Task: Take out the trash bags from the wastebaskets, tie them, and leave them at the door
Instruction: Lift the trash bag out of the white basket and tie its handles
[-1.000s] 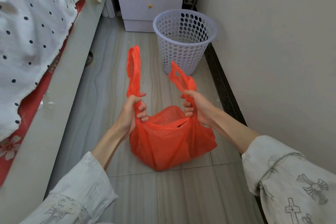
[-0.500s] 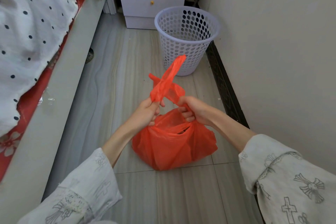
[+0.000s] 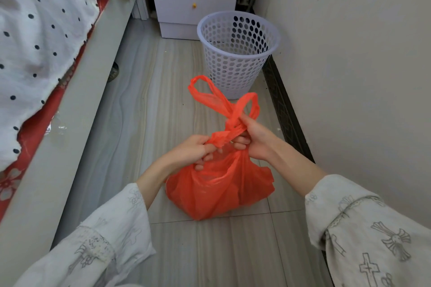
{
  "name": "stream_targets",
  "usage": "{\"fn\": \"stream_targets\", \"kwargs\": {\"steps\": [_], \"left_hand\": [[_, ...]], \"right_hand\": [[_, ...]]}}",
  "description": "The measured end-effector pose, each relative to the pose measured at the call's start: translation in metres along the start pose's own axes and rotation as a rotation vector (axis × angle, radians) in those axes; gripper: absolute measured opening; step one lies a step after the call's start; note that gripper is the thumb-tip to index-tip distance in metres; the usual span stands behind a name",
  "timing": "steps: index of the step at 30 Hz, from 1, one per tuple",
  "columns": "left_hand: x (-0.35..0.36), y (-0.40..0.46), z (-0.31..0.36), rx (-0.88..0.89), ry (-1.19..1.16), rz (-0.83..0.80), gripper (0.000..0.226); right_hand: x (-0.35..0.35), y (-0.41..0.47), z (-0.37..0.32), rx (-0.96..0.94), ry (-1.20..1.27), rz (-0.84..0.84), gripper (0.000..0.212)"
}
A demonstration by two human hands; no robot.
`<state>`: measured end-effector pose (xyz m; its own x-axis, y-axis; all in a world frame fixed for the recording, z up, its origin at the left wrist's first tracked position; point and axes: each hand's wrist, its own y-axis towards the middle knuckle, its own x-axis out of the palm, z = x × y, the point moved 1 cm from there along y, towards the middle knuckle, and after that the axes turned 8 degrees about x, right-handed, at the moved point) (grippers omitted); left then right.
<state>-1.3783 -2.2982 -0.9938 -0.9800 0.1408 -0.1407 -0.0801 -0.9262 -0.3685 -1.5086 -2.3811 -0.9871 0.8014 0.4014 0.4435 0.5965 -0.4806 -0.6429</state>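
Note:
An orange trash bag (image 3: 219, 191) sits on the tiled floor in front of me, full and bulging. Its two handle loops (image 3: 221, 100) are crossed above the bag's mouth. My left hand (image 3: 193, 151) grips the twisted plastic at the bag's left top, fingers curled into it. Just to its right, my right hand (image 3: 254, 140) pinches the crossing of the handles between thumb and fingers. Beyond the bag stands a pale perforated wastebasket (image 3: 235, 53) with no liner in it, against the wall.
A bed (image 3: 77, 105) with a dotted white sheet over a red one runs along the left. A white drawer cabinet (image 3: 193, 0) stands at the far end. The wall (image 3: 349, 77) with a dark skirting closes the right side of this narrow floor strip.
The two handles, held apart a second ago, have been brought together and crossed over the bag's mouth. Both hands have moved close together above the bag.

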Motion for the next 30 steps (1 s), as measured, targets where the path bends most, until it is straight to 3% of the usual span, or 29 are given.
{"fn": "stream_targets", "kwargs": {"steps": [3,5,10,13,17,20,22,24,27,30], "left_hand": [[-0.014,0.000,-0.009,-0.127,-0.430,0.009,0.023],[-0.023,-0.001,-0.013,-0.209,-0.636,0.028,0.025],[-0.029,0.001,-0.014,-0.192,-0.867,0.036,0.027],[-0.033,0.000,-0.016,-0.211,-0.804,-0.018,0.025],[-0.034,-0.005,-0.010,-0.174,-0.695,-0.093,0.012],[-0.033,-0.007,-0.003,-0.085,-0.557,-0.115,0.015],[-0.027,-0.010,0.003,0.005,-0.320,-0.111,0.011],[-0.021,-0.008,0.004,0.039,-0.075,-0.018,0.020],[-0.017,-0.001,0.002,0.042,0.213,0.245,0.022],[-0.020,0.000,-0.001,0.055,0.348,0.504,0.018]], "right_hand": [[-0.009,-0.005,-0.003,0.051,-0.012,-0.026,0.063],[-0.011,-0.007,-0.004,0.053,-0.198,0.006,0.060],[-0.006,-0.013,-0.007,-0.040,-0.737,0.110,0.056],[-0.007,-0.016,-0.011,-0.106,-1.153,0.266,0.058],[-0.009,-0.016,-0.010,-0.143,-1.534,0.383,0.049],[-0.008,-0.011,-0.008,-0.265,-1.621,0.609,0.041],[-0.005,-0.009,-0.009,-0.283,-1.557,0.701,0.038],[-0.001,-0.009,-0.013,-0.299,-1.465,0.718,0.031],[0.002,-0.011,-0.017,-0.295,-1.354,0.652,0.019],[0.004,-0.013,-0.018,-0.269,-1.264,0.541,0.030]]}}
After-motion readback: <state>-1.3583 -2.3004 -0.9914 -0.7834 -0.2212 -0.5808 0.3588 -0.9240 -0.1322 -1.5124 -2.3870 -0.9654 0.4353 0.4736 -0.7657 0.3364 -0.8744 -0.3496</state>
